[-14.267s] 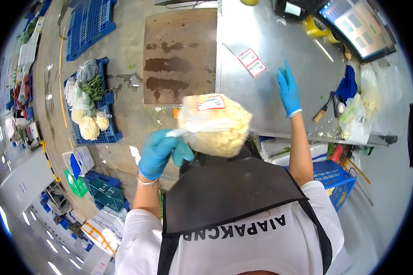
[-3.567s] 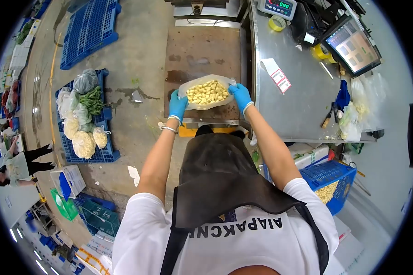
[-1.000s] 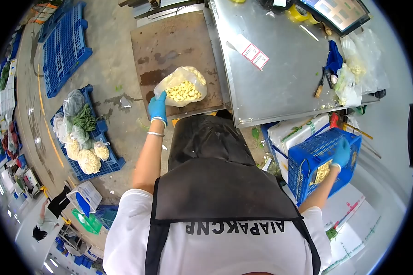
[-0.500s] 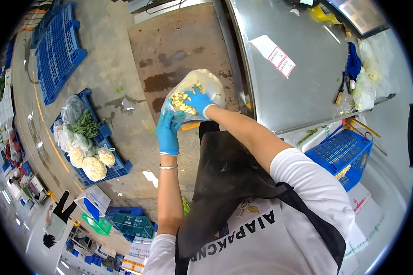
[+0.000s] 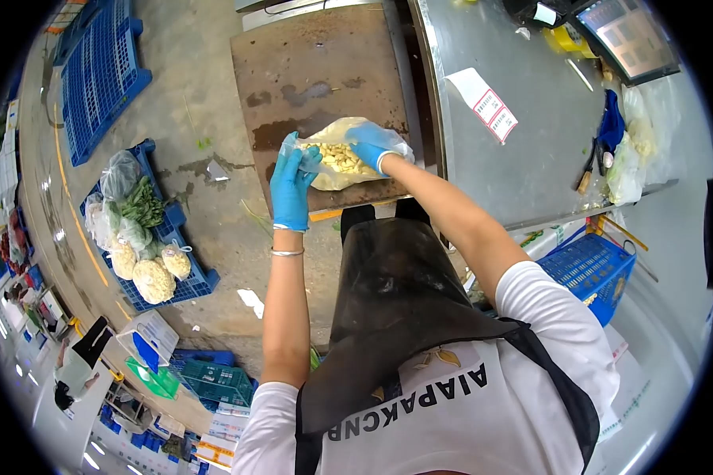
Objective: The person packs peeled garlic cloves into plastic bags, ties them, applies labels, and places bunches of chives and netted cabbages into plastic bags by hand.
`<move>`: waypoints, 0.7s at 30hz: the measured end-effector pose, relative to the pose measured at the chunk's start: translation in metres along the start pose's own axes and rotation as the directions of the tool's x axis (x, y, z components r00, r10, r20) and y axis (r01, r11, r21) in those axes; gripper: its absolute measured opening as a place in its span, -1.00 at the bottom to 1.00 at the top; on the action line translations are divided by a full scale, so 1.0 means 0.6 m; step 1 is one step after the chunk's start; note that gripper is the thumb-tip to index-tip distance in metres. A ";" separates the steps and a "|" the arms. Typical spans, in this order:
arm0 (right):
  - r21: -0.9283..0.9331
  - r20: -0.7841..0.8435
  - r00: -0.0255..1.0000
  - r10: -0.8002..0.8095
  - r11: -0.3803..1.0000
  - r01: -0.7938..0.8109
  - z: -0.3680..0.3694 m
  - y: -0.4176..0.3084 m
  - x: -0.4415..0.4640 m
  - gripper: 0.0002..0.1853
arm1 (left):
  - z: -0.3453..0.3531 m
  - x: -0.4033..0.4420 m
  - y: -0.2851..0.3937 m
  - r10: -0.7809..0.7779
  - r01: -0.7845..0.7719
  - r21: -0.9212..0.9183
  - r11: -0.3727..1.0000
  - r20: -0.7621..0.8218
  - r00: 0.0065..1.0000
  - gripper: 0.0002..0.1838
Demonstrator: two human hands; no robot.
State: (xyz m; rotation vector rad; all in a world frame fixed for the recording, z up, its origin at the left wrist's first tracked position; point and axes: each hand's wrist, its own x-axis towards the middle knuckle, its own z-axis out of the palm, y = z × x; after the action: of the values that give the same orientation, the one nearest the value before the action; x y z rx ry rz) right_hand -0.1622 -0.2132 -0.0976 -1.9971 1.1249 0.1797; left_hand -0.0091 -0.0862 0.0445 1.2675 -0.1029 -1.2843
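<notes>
Head view, looking down past my dark apron [image 5: 392, 277]: a thin, see-through bag [image 5: 342, 184] sits at the near edge of a stained brown board [image 5: 317, 67], with its mouth spread wide toward me. I cannot tell whether the board takes its full weight. Inside are many small, pale yellow pieces [image 5: 341, 158], like peeled garlic cloves.

My left hand [image 5: 291, 198], in a blue glove, is at the bag's left rim, film caught between thumb and fingers, the fingers slightly apart. My right hand [image 5: 366, 142], also gloved, reaches in at the right side; film blurs those fingers, so I cannot tell whether they are spread, pressed together or pinching any pieces.

I judge the bag limp and slick, with moderate weight that would slump low and shift. The film could stretch or tear under a pinch at one spot. The pieces look firm but smooth, likely to slide over each other and bruise if squeezed. The surest hold would be a gathered fold of rim, with a flat palm beneath the filled belly.
</notes>
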 end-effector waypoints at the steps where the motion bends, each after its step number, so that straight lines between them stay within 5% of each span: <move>1: 0.117 -0.008 1.000 0.014 0.993 -0.013 0.003 -0.007 0.000 -0.69 | 0.001 0.002 -0.001 0.004 -0.004 -0.004 1.000 -0.002 1.000 -0.49; 3: 0.346 -0.014 0.999 0.042 0.938 -0.034 0.008 -0.037 0.000 -0.68 | 0.002 0.005 -0.005 0.007 -0.008 -0.008 1.000 -0.025 1.000 -0.49; 6: 0.340 -0.040 0.998 0.044 0.940 -0.027 0.058 -0.038 0.035 -0.64 | 0.003 0.000 -0.012 0.005 -0.006 -0.013 1.000 -0.061 0.998 -0.49; 9: 0.148 -0.116 0.993 -0.031 0.988 0.048 0.085 -0.025 0.061 -0.60 | -0.003 -0.011 -0.014 -0.010 0.009 -0.014 1.000 -0.064 0.998 -0.49; 10: 0.056 -0.010 1.000 0.022 0.998 -0.021 0.080 -0.024 0.066 -0.60 | -0.005 -0.019 -0.014 -0.021 0.021 -0.007 1.000 -0.064 0.998 -0.49; 13: 0.259 -0.079 0.997 0.019 0.966 0.002 0.079 -0.015 0.030 -0.62 | -0.002 -0.030 -0.012 -0.014 0.017 0.024 1.000 -0.133 0.991 -0.54; 14: 0.379 0.186 0.982 0.005 0.922 -0.077 0.043 -0.025 0.010 -0.59 | -0.013 -0.032 -0.023 -0.022 0.036 0.069 0.997 -0.187 0.982 -0.57; 17: 0.882 0.398 0.908 -0.131 0.326 -0.340 -0.050 -0.072 -0.085 -0.54 | -0.048 -0.044 -0.048 0.129 0.008 0.442 0.897 -0.279 0.951 -0.65; 19: 0.867 0.489 0.828 -0.273 0.048 -0.496 -0.081 -0.078 -0.133 -0.56 | -0.038 -0.066 -0.043 0.338 -0.094 0.685 0.723 -0.231 0.913 -0.69; 21: 0.843 0.489 0.793 -0.364 -0.035 -0.536 -0.117 -0.104 -0.175 -0.53 | 0.013 -0.092 -0.005 0.562 -0.250 0.833 0.494 -0.087 0.823 -0.72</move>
State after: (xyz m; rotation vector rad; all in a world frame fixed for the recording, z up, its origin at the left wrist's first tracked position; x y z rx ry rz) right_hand -0.1944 -0.1785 0.0353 -0.2937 0.5156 0.0040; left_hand -0.0369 -0.0491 0.0761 2.0726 -0.7695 -0.5180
